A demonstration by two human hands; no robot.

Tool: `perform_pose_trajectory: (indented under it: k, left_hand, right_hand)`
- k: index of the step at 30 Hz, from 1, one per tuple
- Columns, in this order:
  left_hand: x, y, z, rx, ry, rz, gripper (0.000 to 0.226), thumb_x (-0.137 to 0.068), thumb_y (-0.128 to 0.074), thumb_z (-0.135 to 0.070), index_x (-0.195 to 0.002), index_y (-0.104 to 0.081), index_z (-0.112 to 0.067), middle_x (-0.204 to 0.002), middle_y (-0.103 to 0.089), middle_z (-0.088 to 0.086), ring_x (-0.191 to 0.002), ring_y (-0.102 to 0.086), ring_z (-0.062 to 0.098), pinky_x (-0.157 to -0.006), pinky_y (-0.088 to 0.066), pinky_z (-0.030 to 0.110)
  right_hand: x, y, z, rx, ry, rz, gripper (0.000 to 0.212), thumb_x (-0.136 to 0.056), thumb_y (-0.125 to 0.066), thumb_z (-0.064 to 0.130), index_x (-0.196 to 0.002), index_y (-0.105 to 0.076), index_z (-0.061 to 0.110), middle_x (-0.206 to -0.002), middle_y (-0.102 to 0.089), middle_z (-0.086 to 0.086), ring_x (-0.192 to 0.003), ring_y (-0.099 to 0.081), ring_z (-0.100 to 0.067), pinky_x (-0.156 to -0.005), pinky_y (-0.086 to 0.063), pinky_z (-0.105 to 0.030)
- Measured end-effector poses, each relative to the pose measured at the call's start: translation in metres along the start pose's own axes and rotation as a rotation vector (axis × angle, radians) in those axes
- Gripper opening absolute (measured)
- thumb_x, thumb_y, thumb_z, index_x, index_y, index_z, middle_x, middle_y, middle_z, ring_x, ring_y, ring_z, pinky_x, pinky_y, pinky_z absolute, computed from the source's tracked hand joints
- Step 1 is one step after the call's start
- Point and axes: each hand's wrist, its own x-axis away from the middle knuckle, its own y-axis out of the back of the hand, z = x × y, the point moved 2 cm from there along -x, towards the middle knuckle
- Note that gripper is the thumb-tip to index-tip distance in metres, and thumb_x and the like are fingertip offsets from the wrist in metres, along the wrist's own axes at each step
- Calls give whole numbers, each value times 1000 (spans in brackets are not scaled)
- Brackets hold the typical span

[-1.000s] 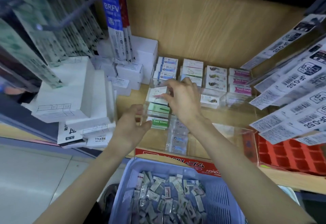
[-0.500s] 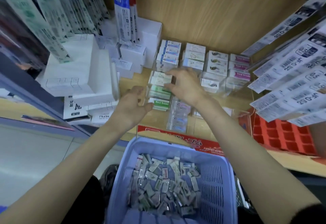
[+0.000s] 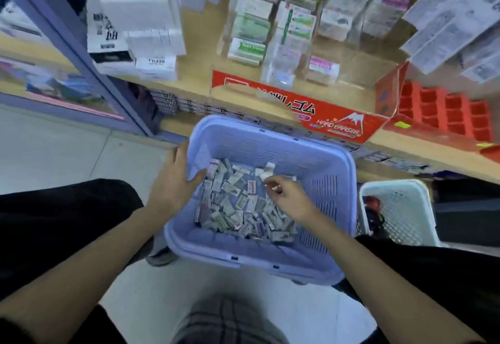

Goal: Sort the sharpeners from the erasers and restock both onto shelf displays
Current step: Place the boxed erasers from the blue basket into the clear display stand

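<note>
The left hand [image 3: 174, 178] is resting on the left rim of the purple basket [image 3: 335, 181], fingers spread and relaxed, seemingly steadying it. Inside the basket, the pile of small packets [image 3: 232, 213] is covering the bottom, sharpeners and erasers too blurred to tell apart. Toward the basket's right side, the right hand [image 3: 284, 197] is dipping into the pile with fingers curled; whether it is pinching a packet I cannot tell. Beyond the basket, the eraser display [image 3: 249, 32] is holding stacked rows. Judging by the pile, most sorting and restocking is waiting to be done.
</note>
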Motion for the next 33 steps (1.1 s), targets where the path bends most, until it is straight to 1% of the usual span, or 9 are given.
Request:
perform_pose_trajectory:
  k: [2,4,6,8,11,17,20,25,33]
  left_hand:
    - [8,-12,16,28,-51,-9,66,-93,-58,-20,-146,-23,-6,-150,-24,12,-124,-42,31,-84,-41,40]
    - [13,-17,25,136,25,-40,65,-96,-54,-21,-149,-18,-13,-145,-32,8,-118,-47,28,-85,-44,39]
    - [11,-18,33,283,165,-68,55,-98,-49,-24,-147,-22,-21,-114,-52,0,-85,-56,18,-70,-45,32]
    - [7,-21,38,337,210,-68,29,-99,-47,-26,-127,-44,-22,-87,-54,0,-66,-49,14,-61,-39,32]
    - [4,-24,41,344,207,-82,13,-96,-52,-33,-105,-48,-24,-76,-53,-2,-61,-49,10,-54,-37,23]
    - [4,-25,39,360,221,-93,16,-93,-57,-30,-105,-47,-24,-75,-54,-3,-56,-50,6,-47,-38,12]
    - [5,-25,38,361,223,-92,18,-93,-57,-31,-106,-46,-25,-77,-54,-4,-57,-50,9,-46,-39,14]
    - [5,-24,37,369,228,-92,28,-94,-56,-31,-116,-49,-16,-81,-53,-6,-64,-52,10,-46,-40,13]
    - [4,-24,39,350,242,-87,30,-92,-56,-37,-114,-47,-19,-83,-53,-9,-67,-55,8,-47,-43,11]
  right_hand:
    - [-14,-27,-15,-115,-98,54,23,-96,-51,8,-117,-58,1,-110,-61,-13,-98,-57,-24,-77,-40,-23]
    - [-29,-49,-20,-266,-189,59,23,-94,-54,4,-115,-59,-3,-110,-60,-18,-98,-56,-23,-78,-43,-22]
    - [-49,-71,-21,-380,-285,75,25,-92,-56,2,-116,-58,-6,-104,-61,-18,-89,-57,-22,-73,-46,-21]
    - [-66,-94,-22,-428,-347,126,32,-90,-59,2,-120,-55,-8,-95,-61,-11,-86,-57,-18,-80,-48,-27]
    - [-76,-129,-29,-370,-396,272,57,-87,-67,15,-137,-42,2,-133,-52,-9,-125,-47,-24,-98,-35,-25]
    - [-77,-179,-45,-110,-346,215,107,-70,-79,46,-148,-13,12,-153,-20,-11,-141,-20,-33,-114,-18,-48]
    - [-85,-178,-52,-81,-357,252,105,-68,-80,46,-145,-17,12,-150,-26,-11,-138,-23,-35,-111,-23,-47]
    - [-77,-178,-55,61,-253,345,76,-70,-79,40,-127,-32,22,-137,-37,-12,-129,-31,-36,-103,-30,-43]
    - [-76,-170,-55,85,-231,333,98,-73,-77,44,-147,-16,26,-142,-36,-13,-126,-41,-33,-102,-39,-40]
